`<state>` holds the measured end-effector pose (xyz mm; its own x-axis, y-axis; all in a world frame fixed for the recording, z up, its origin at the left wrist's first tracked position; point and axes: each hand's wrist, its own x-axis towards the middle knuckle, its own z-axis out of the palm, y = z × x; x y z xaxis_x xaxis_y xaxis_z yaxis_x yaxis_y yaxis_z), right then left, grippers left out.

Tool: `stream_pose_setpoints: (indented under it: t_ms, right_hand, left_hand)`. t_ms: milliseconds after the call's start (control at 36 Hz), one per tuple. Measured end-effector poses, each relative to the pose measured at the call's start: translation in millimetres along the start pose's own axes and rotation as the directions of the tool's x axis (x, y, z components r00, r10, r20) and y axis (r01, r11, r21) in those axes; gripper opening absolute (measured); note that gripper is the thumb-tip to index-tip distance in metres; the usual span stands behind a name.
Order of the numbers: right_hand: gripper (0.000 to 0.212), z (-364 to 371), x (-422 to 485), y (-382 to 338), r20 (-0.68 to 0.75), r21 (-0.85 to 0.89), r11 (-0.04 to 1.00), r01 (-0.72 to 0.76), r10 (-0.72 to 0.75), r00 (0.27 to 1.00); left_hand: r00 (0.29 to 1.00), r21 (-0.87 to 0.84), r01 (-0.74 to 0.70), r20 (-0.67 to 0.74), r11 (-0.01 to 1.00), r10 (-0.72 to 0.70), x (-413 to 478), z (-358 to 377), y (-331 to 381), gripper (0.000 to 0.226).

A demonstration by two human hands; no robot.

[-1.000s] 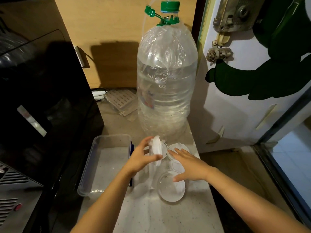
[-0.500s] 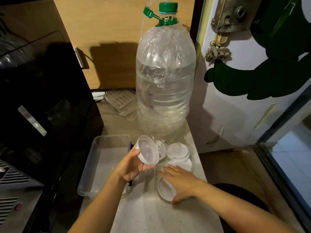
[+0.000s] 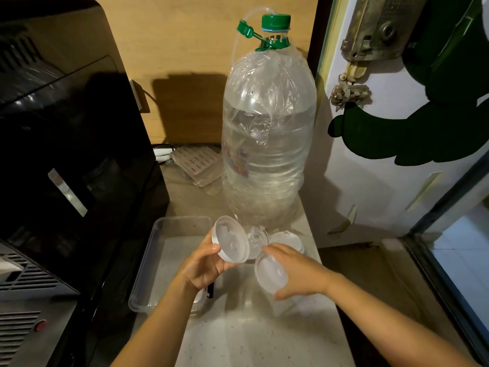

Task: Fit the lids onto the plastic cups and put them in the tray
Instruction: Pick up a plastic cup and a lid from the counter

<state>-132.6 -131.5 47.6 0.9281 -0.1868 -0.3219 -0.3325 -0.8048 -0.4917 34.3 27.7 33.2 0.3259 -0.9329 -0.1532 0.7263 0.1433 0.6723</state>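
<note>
My left hand (image 3: 202,267) grips a shallow clear plastic cup (image 3: 232,241), tipped so that its round face points at me. My right hand (image 3: 297,274) holds a clear round lid (image 3: 270,272) by its edge, tilted and raised off the counter, just right of the cup. The two pieces are close together but apart. More clear cups or lids sit behind my hands: one (image 3: 255,241) partly hidden by the held cup, another (image 3: 287,239) to its right. The clear rectangular tray (image 3: 185,219) lies to the left, under my left wrist.
A big water bottle (image 3: 267,144) with a green cap stands right behind the cups. A black appliance (image 3: 66,154) walls off the left side. A white door (image 3: 383,168) stands to the right, past the narrow counter's right edge (image 3: 330,300).
My right hand has picked the lid up off the counter and tilted it toward the cup. My left hand has kept the cup raised, shifting it slightly.
</note>
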Motion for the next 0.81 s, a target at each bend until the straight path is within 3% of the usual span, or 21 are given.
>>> stream_pose_setpoints:
  t_ms: [222, 278, 389, 806]
  right_hand:
    - [0.106, -57, -11, -28, -0.211, 0.276, 0.957, 0.089, -0.030, 0.977]
    - [0.105, -60, -10, -37, -0.225, 0.317, 0.942, 0.113, -0.041, 0.974]
    - [0.102, -57, -4, -49, -0.226, 0.376, 0.917, 0.136, -0.052, 0.973]
    - [0.102, -52, 7, -61, -0.236, 0.416, 0.894, 0.165, -0.069, 0.969]
  left_hand:
    - [0.997, 0.057, -0.011, 0.074, 0.998, 0.007, 2, 11, 4, 0.075]
    - [0.995, 0.061, -0.023, 0.099, 0.998, 0.017, 3, 16, 4, 0.085]
    - [0.987, 0.045, -0.037, 0.160, 0.998, 0.030, 4, 26, 4, 0.081]
    - [0.980, 0.050, -0.103, 0.178, 0.993, 0.093, 2, 37, 6, 0.083]
